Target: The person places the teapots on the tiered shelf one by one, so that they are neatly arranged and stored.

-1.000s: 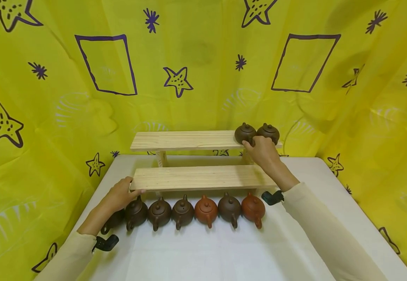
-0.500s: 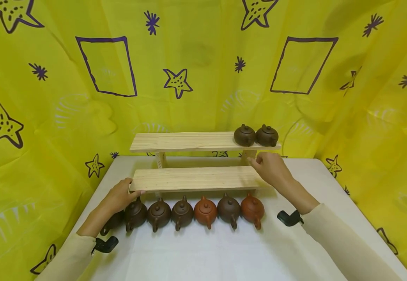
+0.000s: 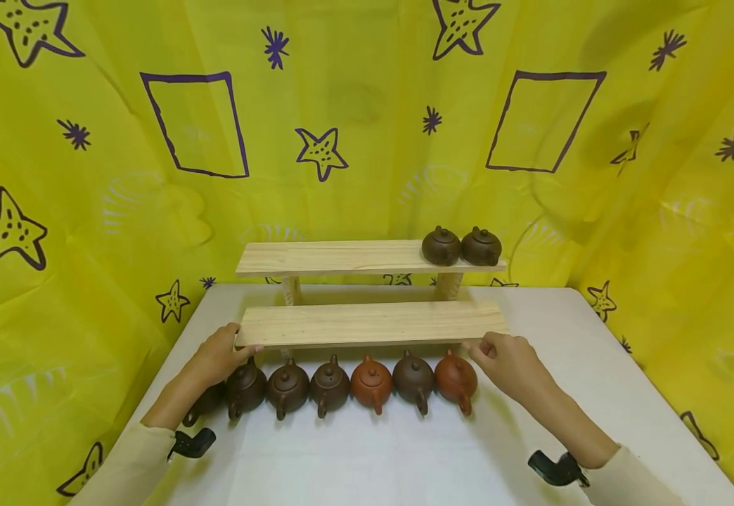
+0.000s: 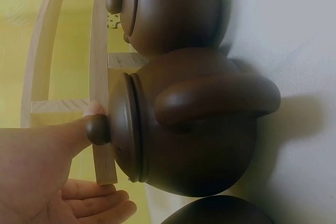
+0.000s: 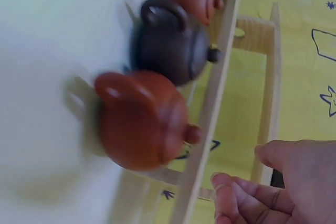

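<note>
A two-tier wooden shelf stands on the table. My left hand holds the lower board's left end between thumb and fingers, close above the leftmost dark teapots. In the left wrist view a dark brown teapot fills the middle, its handle toward the camera. Empty and loosely bent, my right hand hovers by the lower board's right front corner. Beside it sits a reddish teapot at the row's right end. Two dark teapots, one of them the left-hand teapot, stand touching at the upper tier's right end.
Several more teapots line the table before the shelf, among them a second reddish teapot and a dark teapot. White cloth covers the table. A yellow patterned curtain encloses the back and sides.
My right hand has left the upper-tier teapots and come down toward me, to the lower board's right front corner. The left hand stays at the left end.
</note>
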`<state>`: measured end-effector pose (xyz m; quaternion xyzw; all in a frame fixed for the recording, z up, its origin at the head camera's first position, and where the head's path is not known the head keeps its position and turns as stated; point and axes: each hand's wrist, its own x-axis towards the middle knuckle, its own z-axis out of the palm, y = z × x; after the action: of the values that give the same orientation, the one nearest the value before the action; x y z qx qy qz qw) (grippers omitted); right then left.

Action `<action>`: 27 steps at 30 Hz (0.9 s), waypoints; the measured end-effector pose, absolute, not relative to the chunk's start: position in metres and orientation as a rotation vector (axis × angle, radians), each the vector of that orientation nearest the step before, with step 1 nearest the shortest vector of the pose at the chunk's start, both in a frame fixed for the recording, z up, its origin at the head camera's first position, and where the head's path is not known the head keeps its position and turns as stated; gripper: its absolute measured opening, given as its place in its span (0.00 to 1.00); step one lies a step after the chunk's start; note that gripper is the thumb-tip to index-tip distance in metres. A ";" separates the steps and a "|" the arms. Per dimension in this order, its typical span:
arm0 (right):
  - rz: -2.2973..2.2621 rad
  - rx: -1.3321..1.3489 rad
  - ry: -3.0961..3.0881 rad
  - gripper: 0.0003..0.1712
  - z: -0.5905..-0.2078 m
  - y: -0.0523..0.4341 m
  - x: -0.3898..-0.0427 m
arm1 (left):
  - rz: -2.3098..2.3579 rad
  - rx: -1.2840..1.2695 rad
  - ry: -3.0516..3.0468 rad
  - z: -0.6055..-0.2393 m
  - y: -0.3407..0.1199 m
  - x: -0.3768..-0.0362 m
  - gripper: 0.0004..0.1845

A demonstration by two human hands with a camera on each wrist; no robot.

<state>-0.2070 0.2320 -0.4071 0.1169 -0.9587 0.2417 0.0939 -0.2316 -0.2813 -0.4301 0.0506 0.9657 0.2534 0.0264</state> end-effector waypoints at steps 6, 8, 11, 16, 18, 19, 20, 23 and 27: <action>0.736 0.285 -2.934 0.23 -0.432 0.234 -0.185 | 0.775 0.150 2.990 -0.430 -0.281 -0.231 0.40; 0.747 0.259 -2.964 0.25 -0.440 0.233 -0.181 | 0.776 0.149 2.991 -0.430 -0.281 -0.231 0.40; 0.767 0.213 -3.000 0.26 -0.452 0.232 -0.174 | 0.778 0.151 2.992 -0.430 -0.280 -0.230 0.40; 0.797 0.160 -3.030 0.27 -0.468 0.225 -0.166 | 0.767 0.163 2.998 -0.430 -0.281 -0.230 0.40; 0.791 0.175 -3.022 0.27 -0.472 0.222 -0.165 | 0.760 0.164 3.002 -0.430 -0.281 -0.230 0.40; 0.790 0.183 -3.015 0.27 -0.473 0.221 -0.165 | 0.758 0.165 3.006 -0.430 -0.281 -0.230 0.40; 0.792 0.190 -3.008 0.28 -0.475 0.219 -0.165 | 0.758 0.164 3.005 -0.429 -0.280 -0.229 0.40; 0.802 0.194 -2.999 0.31 -0.478 0.215 -0.165 | 0.761 0.163 3.005 -0.428 -0.279 -0.229 0.39; 0.810 0.192 -3.005 0.32 -0.481 0.212 -0.165 | 0.766 0.158 2.999 -0.426 -0.278 -0.229 0.39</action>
<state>-0.1652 0.2115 -0.4808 0.0615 -0.9637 0.2596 0.0119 -0.2290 -0.2781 -0.4261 0.0511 0.9675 0.2469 0.0210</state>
